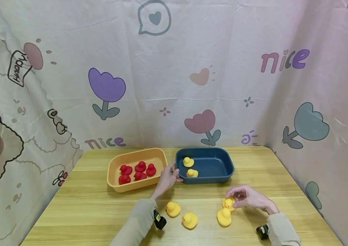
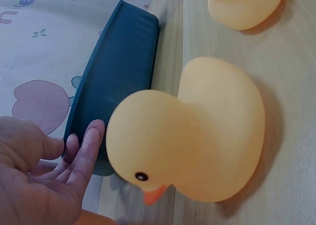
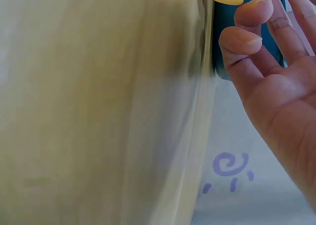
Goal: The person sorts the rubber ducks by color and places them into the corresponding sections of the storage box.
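In the head view my left hand point(image 1: 168, 175) is at the near left corner of a dark blue tray point(image 1: 204, 180). The left wrist view shows its fingers point(image 2: 91, 136) against the outer wall and its thumb by the rim, gripping that corner. Two yellow rubber ducks point(image 1: 188, 162) sit inside on the left. My right hand point(image 1: 249, 197) hovers with bent, parted fingers beside a yellow duck point(image 1: 228, 204) on the table. Between its thumb and forefinger a gap shows in the right wrist view. Another yellow duck point(image 1: 224, 217) lies just in front.
An orange-yellow tray point(image 1: 121, 187) with several red ducks point(image 1: 140, 166) stands left of the blue one. On the wooden table point(image 1: 78, 205), two more yellow ducks point(image 1: 173, 209) lie near my left forearm. A patterned cloth point(image 1: 161, 85) hangs behind and at both sides.
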The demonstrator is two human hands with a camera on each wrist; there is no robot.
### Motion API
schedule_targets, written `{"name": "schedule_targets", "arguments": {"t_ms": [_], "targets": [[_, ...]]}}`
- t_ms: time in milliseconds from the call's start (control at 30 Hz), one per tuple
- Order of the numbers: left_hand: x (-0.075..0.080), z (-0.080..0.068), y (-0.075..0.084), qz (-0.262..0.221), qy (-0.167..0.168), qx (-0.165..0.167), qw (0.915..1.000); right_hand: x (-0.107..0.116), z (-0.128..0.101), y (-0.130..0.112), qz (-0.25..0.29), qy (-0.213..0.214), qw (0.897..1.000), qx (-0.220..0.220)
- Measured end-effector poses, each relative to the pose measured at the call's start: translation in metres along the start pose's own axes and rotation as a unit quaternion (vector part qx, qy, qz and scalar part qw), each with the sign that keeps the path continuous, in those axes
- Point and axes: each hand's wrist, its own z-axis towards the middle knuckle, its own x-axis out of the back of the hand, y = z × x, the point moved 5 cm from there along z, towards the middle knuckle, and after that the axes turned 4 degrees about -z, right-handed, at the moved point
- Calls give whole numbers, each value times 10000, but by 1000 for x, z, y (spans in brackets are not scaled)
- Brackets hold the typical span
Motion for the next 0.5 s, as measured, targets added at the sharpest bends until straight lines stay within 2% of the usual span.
{"name": "schedule_targets", "arguments": {"t_ms": [467,500], "targets": [[0,-1,2,27,-8,-26,10000,0,2,0,25,-193,9998,37],[0,-4,7,11,-25,-34,10000,0,2,0,39,-196,9998,31]]}}
